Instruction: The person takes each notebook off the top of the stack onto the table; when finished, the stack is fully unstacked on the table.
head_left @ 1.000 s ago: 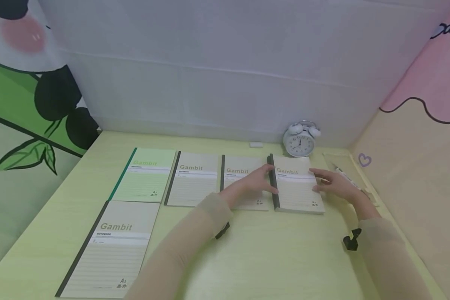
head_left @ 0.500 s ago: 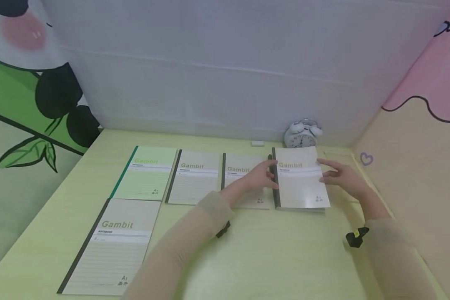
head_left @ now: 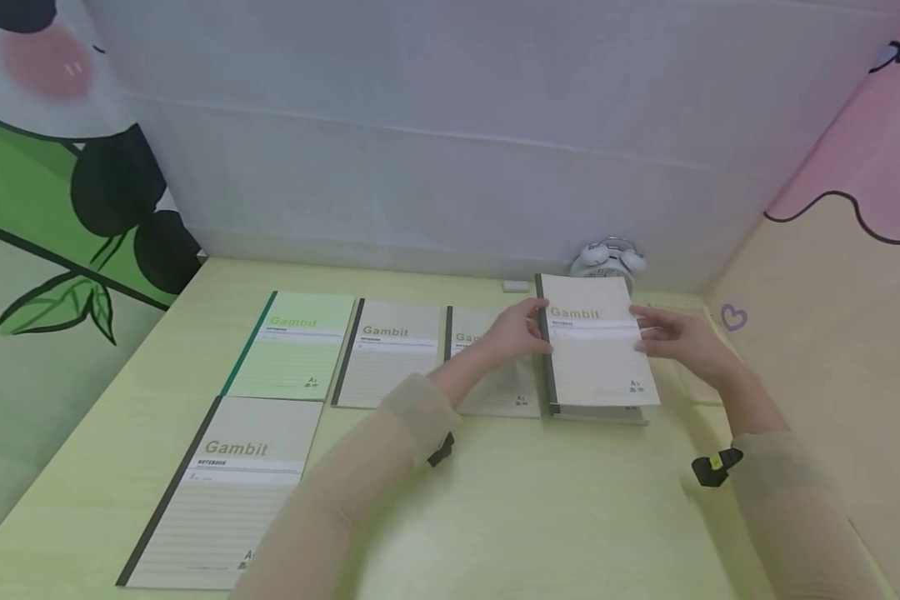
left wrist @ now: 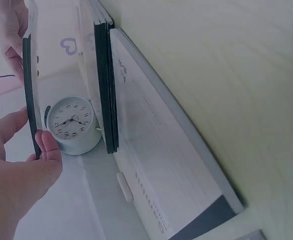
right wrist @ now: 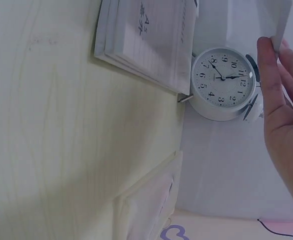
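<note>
A white notebook (head_left: 600, 367) with a dark spine and "Gambit" on its cover is held raised between both hands. My left hand (head_left: 508, 335) pinches its spine side; in the left wrist view the thumb and fingers (left wrist: 49, 145) grip the dark spine (left wrist: 30, 95). My right hand (head_left: 686, 343) pinches the opposite edge, its fingers (right wrist: 270, 75) on the page edge in the right wrist view. Below the raised notebook lies a stack of similar notebooks (right wrist: 151, 40), mostly hidden in the head view. Another white notebook (head_left: 502, 400) lies partly under my left forearm's line of sight.
A white alarm clock (head_left: 607, 265) stands behind the raised notebook, partly covered by it. Left of it lies a small white block (head_left: 515, 287). A green notebook (head_left: 292, 354) and white notebooks (head_left: 393, 367) lie leftward, one nearer the front (head_left: 217, 500). A shallow tray (right wrist: 146, 205) sits at right.
Both hands have lifted the top notebook off the stack, upward and toward the clock, which it now partly covers. A gap shows between it and the stack. The other notebooks stay put.
</note>
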The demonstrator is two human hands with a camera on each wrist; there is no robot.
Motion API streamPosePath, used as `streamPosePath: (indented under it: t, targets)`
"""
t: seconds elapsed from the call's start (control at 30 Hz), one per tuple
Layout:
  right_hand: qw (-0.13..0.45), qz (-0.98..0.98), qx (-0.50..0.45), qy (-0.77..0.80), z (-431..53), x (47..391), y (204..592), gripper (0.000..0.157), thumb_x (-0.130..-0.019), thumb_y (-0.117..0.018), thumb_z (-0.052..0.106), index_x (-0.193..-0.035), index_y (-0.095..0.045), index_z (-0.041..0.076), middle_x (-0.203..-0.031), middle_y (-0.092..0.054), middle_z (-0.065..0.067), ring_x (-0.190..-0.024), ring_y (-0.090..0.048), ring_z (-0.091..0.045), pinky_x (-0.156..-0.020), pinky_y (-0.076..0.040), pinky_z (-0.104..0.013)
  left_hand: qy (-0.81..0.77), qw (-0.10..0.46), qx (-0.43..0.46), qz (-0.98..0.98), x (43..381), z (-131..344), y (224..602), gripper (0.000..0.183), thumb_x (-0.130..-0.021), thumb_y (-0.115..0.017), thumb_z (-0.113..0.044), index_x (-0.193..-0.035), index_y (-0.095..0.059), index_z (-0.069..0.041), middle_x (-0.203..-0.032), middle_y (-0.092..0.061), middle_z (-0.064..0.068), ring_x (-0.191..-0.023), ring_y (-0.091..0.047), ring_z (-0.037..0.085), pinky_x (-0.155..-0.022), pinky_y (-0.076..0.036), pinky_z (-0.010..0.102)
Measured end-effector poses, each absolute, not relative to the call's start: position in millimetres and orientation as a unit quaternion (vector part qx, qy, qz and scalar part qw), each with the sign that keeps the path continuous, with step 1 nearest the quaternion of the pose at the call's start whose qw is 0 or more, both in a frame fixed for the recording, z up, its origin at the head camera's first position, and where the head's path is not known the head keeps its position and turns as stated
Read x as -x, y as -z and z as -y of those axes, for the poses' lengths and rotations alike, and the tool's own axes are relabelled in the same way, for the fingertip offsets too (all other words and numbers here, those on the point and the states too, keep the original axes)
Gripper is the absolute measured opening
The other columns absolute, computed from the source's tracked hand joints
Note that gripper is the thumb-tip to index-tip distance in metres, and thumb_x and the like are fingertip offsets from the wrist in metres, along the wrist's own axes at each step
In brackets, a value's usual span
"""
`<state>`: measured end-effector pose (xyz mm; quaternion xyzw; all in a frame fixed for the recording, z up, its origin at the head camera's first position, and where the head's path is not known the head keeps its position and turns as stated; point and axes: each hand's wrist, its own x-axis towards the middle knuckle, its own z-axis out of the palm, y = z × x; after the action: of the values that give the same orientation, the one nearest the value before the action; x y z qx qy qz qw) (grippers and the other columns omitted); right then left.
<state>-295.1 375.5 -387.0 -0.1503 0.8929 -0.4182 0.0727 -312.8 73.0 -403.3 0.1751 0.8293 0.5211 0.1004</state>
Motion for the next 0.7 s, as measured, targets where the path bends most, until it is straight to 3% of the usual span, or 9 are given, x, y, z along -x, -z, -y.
streamPosePath:
  t: [0.57, 0.7]
  targets:
    - [0.059, -0.889, 0.158, 0.425, -342.8, 281.5, 346.8, 0.064, -0.086, -0.07, 0.026, -0.143, -0.042, 0.022, -0.127, -0.056, -0.01, -0.1, -0.062, -0.005, -0.081, -0.052, -0.02, -0.542, 0.098, -0.161, -0.819, 293.2, -42.4, 363.3, 0.08, -0.075, -0.075, -0.002, -0.144, -0.037, -0.016, -0.12, -0.055, 0.005, -0.096, -0.058, 0.015, -0.076, -0.053, 0.023]
    - [0.051, -0.884, 0.167, 0.433, -330.5, 273.7, 337.1, 0.064, -0.086, -0.069, 0.024, -0.143, -0.042, 0.019, -0.125, -0.055, -0.012, -0.094, -0.064, -0.01, -0.078, -0.054, -0.024, -0.534, 0.088, -0.173, -0.823, 288.0, -30.2, 356.1, 0.08, -0.076, -0.075, -0.004, -0.145, -0.036, -0.018, -0.119, -0.054, 0.005, -0.095, -0.058, 0.016, -0.075, -0.053, 0.023]
